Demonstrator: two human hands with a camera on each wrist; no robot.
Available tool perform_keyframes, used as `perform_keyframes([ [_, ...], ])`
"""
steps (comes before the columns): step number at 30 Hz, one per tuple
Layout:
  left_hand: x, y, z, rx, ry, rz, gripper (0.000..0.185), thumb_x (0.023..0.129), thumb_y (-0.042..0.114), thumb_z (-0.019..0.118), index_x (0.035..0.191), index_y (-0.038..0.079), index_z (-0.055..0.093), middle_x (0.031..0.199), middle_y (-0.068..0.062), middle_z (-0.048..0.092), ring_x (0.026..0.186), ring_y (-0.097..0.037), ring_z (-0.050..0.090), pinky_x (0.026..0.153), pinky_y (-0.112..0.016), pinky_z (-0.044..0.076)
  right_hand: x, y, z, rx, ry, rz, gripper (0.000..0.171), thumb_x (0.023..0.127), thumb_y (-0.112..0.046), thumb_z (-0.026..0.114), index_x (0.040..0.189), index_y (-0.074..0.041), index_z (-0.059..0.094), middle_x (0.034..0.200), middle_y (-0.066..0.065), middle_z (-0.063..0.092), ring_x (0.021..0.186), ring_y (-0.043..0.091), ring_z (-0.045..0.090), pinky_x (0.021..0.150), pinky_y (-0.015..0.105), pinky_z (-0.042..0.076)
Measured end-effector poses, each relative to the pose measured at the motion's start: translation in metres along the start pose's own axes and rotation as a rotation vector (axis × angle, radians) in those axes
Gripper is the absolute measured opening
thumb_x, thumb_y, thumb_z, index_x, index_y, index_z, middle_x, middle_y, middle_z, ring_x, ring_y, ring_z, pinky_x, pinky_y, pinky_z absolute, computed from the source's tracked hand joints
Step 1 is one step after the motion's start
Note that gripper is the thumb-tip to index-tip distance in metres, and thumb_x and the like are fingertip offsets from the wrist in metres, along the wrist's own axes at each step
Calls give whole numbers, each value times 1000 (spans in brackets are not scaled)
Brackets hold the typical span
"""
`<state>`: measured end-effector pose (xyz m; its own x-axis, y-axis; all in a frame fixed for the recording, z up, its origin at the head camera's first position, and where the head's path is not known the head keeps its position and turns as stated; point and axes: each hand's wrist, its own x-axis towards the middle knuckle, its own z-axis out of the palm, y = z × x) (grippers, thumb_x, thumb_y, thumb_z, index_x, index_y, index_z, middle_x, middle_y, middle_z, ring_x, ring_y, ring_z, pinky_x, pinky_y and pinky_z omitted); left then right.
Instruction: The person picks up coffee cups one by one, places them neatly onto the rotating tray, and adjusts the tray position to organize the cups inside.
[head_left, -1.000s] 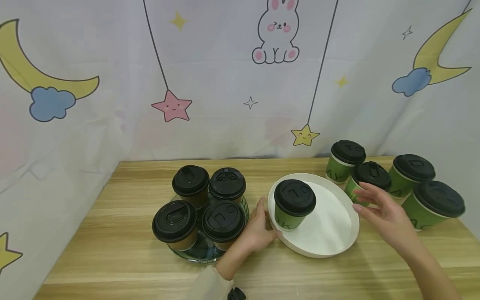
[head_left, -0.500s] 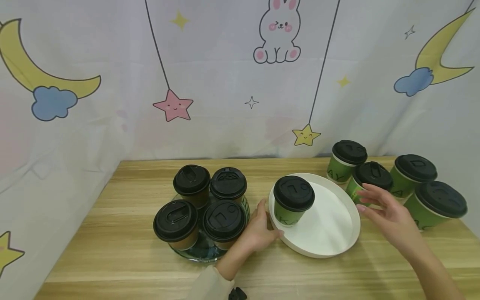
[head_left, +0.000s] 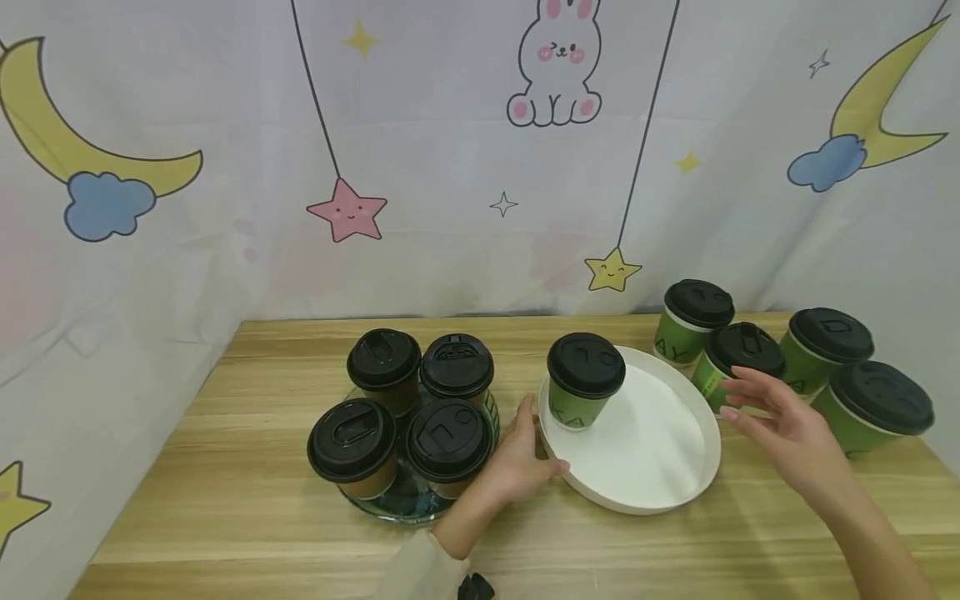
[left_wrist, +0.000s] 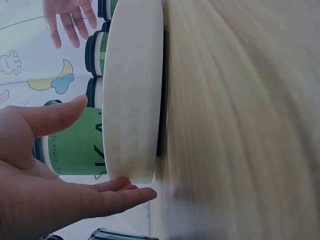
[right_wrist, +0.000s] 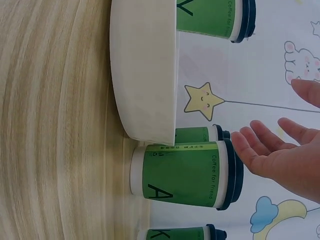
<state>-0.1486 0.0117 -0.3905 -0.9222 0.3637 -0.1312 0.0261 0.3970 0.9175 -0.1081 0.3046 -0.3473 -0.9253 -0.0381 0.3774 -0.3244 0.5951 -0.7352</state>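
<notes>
A single green paper cup with a black lid (head_left: 587,379) stands near the left rim of a round white tray (head_left: 652,450). My left hand (head_left: 513,458) is at the tray's left side, its fingertips touching the outer wall in the left wrist view and its thumb extended. The fingers are not wrapped round anything. My right hand (head_left: 791,437) hovers to the right of the tray with loosely bent fingers, holding nothing. The nearest thing to it is a lidded green cup (head_left: 742,354) behind the fingers, which in the right wrist view (right_wrist: 185,175) stands apart from them.
Left of my left hand, several black-lidded cups (head_left: 352,442) crowd a dark glass plate (head_left: 401,508). More lidded green cups (head_left: 873,408) stand at the right of the wooden table (head_left: 225,500). A printed white curtain (head_left: 450,167) hangs behind.
The cup on the white tray has travelled away from me along the left rim, and its lettering has turned, so the tray has rotated. Both hands have barely moved.
</notes>
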Motion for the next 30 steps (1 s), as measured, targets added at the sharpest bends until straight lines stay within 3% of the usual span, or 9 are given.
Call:
perform_keyframes([
  [4, 1, -2, 0, -2, -11, 8, 95, 78, 8, 71, 145, -1, 5, 141, -24, 30, 131, -37, 22, 104, -52, 19, 0, -1, -2, 1, -4, 6, 46, 87, 0, 59, 129, 6, 41, 109, -24, 52, 99, -7, 50, 75, 8, 42],
  [10, 2, -2, -1, 11, -3, 8, 92, 77, 9, 71, 144, -2, 9, 134, -23, 38, 130, -38, 24, 103, -54, 20, -1, 2, -4, -20, -10, 29, 45, 88, -3, 58, 129, 6, 42, 108, -25, 52, 99, -9, 50, 75, 7, 41],
  [16, 1, -2, -2, 1, -11, 1, 92, 79, 9, 70, 144, -2, 6, 144, -25, 23, 133, -39, 16, 104, -54, 17, -2, 4, -7, -20, -18, 45, 44, 89, -4, 58, 130, 4, 43, 109, -23, 54, 98, -9, 50, 75, 7, 41],
  [22, 0, -2, -1, 7, 1, 15, 92, 78, 9, 70, 144, -3, 7, 136, -25, 37, 132, -39, 19, 104, -54, 17, -2, 5, -12, -29, -18, 51, 45, 89, -4, 58, 131, 2, 42, 110, -21, 54, 99, -8, 50, 75, 6, 41],
  [27, 0, -2, -1, 3, 0, 14, 93, 78, 9, 70, 145, -1, 6, 143, -24, 26, 132, -39, 18, 104, -54, 17, -1, 4, -15, -21, -19, 75, 45, 90, -5, 57, 132, 1, 41, 111, -20, 54, 96, -7, 52, 75, 7, 42],
  [30, 0, -2, -1, 9, 3, 13, 92, 78, 10, 71, 145, -1, 8, 139, -25, 31, 130, -39, 23, 103, -54, 20, -1, 4, -18, -28, -13, 84, 45, 90, -6, 57, 132, 1, 41, 111, -18, 55, 93, -6, 54, 74, 8, 42],
])
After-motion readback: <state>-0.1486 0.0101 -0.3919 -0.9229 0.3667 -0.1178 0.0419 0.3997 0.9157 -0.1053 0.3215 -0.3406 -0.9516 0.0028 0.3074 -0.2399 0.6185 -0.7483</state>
